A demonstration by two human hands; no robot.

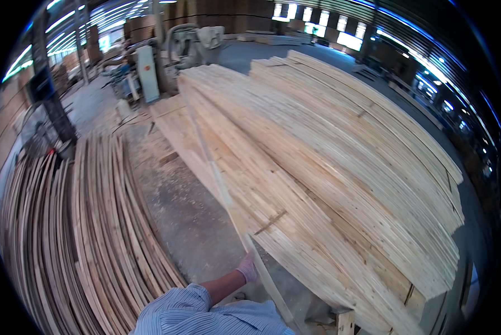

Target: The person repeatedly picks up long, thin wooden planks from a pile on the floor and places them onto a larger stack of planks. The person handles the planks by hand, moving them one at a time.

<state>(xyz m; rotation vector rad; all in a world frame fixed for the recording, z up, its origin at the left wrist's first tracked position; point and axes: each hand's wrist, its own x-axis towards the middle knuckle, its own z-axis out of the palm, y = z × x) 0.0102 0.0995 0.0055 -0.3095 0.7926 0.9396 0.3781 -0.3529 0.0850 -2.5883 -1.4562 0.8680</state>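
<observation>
Sawmill floor (178,218) lay dusty between lumber piles. Left hand (247,268), gloved, fingers closed round a long thin strip (217,178) at the big stack's (328,167) left edge. Light but whippy; likely better gripped nearer mid-length. Right hand unseen.

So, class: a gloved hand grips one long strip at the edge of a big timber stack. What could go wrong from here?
1. The long strip is gripped only near one end by the hand, so it may sag or swing.
2. Dragging it could dislodge neighbouring boards on the stack.
3. Loose slats on the floor are a trip hazard.
</observation>
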